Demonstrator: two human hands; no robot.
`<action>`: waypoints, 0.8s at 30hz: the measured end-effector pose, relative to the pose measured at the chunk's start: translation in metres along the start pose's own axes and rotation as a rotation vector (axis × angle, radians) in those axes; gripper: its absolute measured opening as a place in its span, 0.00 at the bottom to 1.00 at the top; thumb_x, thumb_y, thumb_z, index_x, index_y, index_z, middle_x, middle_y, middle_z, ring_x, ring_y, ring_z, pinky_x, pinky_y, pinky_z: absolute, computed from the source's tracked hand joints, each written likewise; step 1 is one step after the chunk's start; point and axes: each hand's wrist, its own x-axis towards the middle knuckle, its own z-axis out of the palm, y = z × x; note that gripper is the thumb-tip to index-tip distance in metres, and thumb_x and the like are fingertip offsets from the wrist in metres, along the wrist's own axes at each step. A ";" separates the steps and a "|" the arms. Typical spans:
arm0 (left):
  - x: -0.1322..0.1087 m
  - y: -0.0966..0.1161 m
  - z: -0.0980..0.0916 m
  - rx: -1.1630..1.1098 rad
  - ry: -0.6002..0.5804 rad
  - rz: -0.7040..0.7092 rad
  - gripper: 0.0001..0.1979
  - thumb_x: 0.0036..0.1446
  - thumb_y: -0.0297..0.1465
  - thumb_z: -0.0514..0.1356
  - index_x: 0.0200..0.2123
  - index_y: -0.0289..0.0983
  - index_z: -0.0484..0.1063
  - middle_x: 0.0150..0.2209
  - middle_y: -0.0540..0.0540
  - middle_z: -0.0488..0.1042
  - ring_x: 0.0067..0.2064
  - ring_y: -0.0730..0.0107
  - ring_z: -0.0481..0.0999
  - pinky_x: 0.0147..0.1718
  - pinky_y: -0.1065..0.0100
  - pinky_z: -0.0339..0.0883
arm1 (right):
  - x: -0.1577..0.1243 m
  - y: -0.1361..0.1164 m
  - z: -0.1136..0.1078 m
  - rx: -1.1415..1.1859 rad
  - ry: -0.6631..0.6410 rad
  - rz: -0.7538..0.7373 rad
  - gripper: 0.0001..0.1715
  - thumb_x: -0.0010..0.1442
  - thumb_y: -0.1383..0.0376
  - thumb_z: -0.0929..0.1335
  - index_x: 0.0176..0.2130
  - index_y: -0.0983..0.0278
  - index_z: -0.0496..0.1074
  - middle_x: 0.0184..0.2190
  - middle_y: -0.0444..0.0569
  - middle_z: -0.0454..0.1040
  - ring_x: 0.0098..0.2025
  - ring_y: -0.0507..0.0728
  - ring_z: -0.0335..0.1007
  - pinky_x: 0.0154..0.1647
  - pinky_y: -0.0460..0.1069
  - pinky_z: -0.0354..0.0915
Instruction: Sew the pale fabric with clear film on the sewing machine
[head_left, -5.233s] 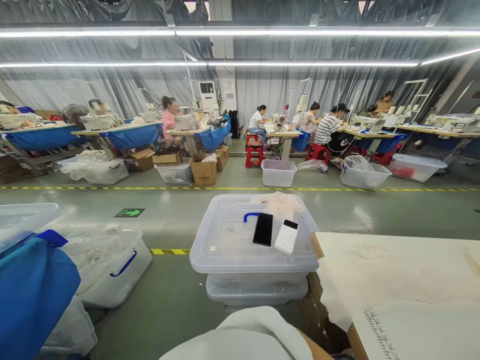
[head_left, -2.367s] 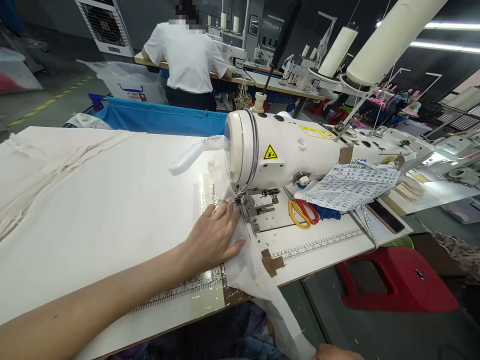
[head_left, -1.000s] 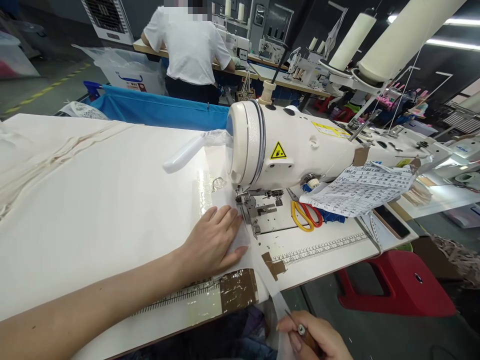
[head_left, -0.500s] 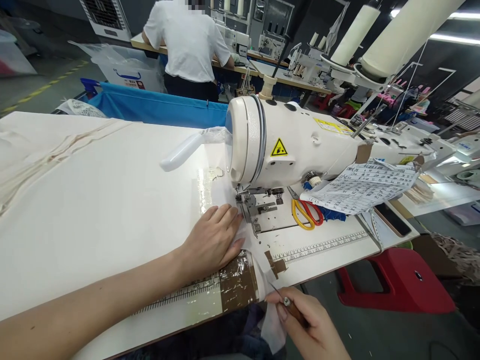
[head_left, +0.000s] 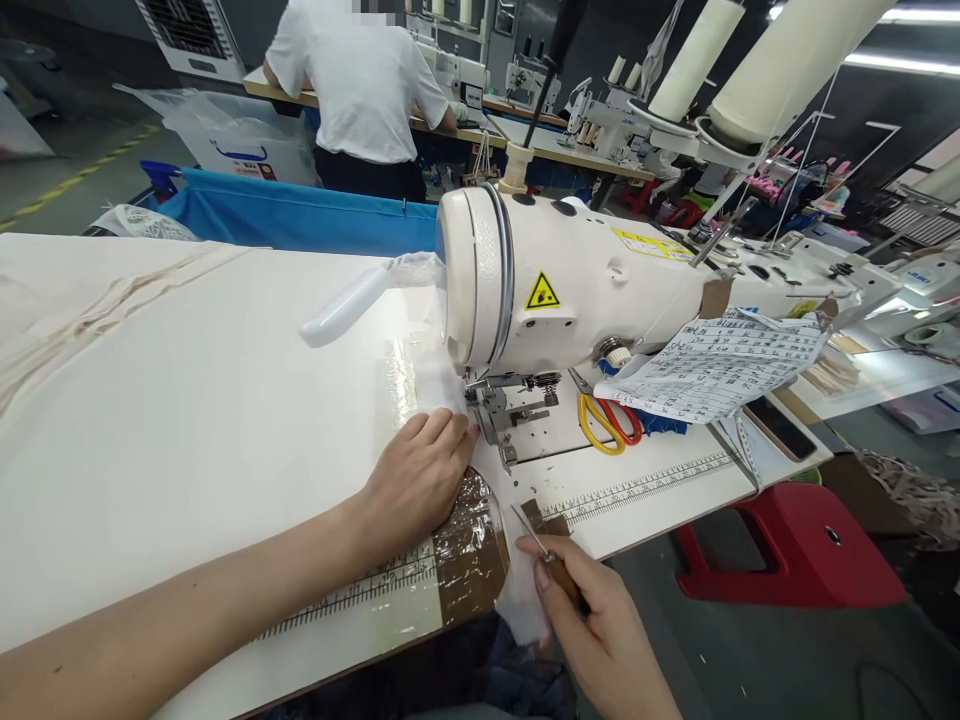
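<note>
My left hand [head_left: 424, 465] lies beside the presser foot of a white sewing machine [head_left: 570, 280], its fingers curled and pressed together on a strip of thin white fabric [head_left: 517, 590]. That strip runs from under the machine head toward me and hangs over the table's front edge. In my right hand [head_left: 592, 620] is an awl [head_left: 556, 570] with a wooden handle, the fingers closed around it. Its thin metal tip points up and left, over or beside the strip; whether it touches the cloth I cannot tell. The needle is hidden from view.
Yellow-and-red scissors [head_left: 604, 420] lie right of the presser foot. A written paper sheet [head_left: 720, 365] hangs off the machine, with a phone [head_left: 780, 428] nearby. Pale fabric strips [head_left: 112, 300] lie at left. A red stool [head_left: 795, 550] stands at right. A person [head_left: 367, 80] sits ahead.
My right hand has risen a little, with the awl's tip moving up and left toward the presser foot. My left hand stays by the presser foot. The whole view has shifted slightly.
</note>
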 end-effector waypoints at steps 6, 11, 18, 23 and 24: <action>0.003 -0.005 -0.001 0.031 -0.002 -0.006 0.22 0.60 0.18 0.49 0.56 0.24 0.70 0.45 0.35 0.73 0.44 0.55 0.67 0.38 0.59 0.63 | -0.010 -0.003 0.039 0.732 -0.006 0.431 0.35 0.61 0.44 0.73 0.54 0.67 0.70 0.23 0.47 0.78 0.23 0.60 0.79 0.26 0.49 0.72; -0.002 -0.005 0.000 -0.013 -0.053 -0.024 0.22 0.62 0.22 0.50 0.57 0.24 0.69 0.47 0.33 0.73 0.47 0.52 0.68 0.40 0.58 0.65 | -0.019 -0.009 0.054 0.853 0.086 0.524 0.45 0.52 0.41 0.77 0.55 0.70 0.70 0.27 0.50 0.79 0.25 0.61 0.80 0.27 0.50 0.73; 0.001 -0.005 0.001 -0.016 -0.052 -0.044 0.21 0.65 0.25 0.50 0.58 0.26 0.69 0.50 0.32 0.73 0.49 0.51 0.70 0.41 0.57 0.67 | -0.024 0.004 0.049 0.591 0.096 0.385 0.37 0.61 0.39 0.70 0.52 0.66 0.72 0.26 0.48 0.77 0.22 0.56 0.75 0.26 0.48 0.71; 0.006 -0.012 0.007 -0.038 -0.052 -0.070 0.22 0.66 0.28 0.48 0.58 0.26 0.70 0.52 0.31 0.72 0.51 0.49 0.70 0.41 0.56 0.67 | -0.020 0.012 0.046 0.473 0.071 0.288 0.33 0.66 0.40 0.66 0.51 0.65 0.72 0.27 0.47 0.76 0.22 0.53 0.75 0.25 0.46 0.69; 0.006 -0.013 0.009 -0.037 -0.045 -0.073 0.22 0.67 0.29 0.47 0.58 0.26 0.69 0.52 0.31 0.72 0.52 0.49 0.69 0.41 0.56 0.67 | -0.020 0.013 0.045 0.459 0.075 0.275 0.32 0.67 0.41 0.66 0.51 0.65 0.72 0.27 0.47 0.76 0.22 0.53 0.75 0.26 0.45 0.69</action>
